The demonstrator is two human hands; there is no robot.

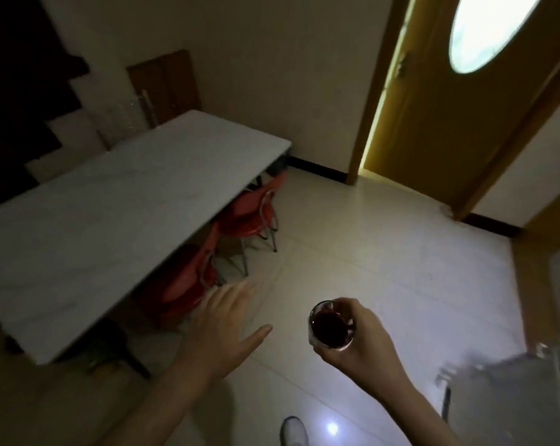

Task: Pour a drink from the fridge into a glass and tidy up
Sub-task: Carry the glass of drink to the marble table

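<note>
My right hand point(365, 339) is wrapped around a clear glass point(330, 326) that holds a dark red drink, carried upright above the floor. My left hand point(227, 323) hovers flat with its fingers spread and nothing in it, just off the near corner of a long white table point(111, 220). The tabletop is bare. No fridge or bottle can be made out for certain in this dim view.
Red chairs point(249, 214) with metal legs are tucked under the table's right side. Pale tiled floor point(384, 268) stretches ahead. A wooden door point(459, 101) with an oval window stands ajar at the back right. A grey blurred object point(504, 397) sits at the lower right.
</note>
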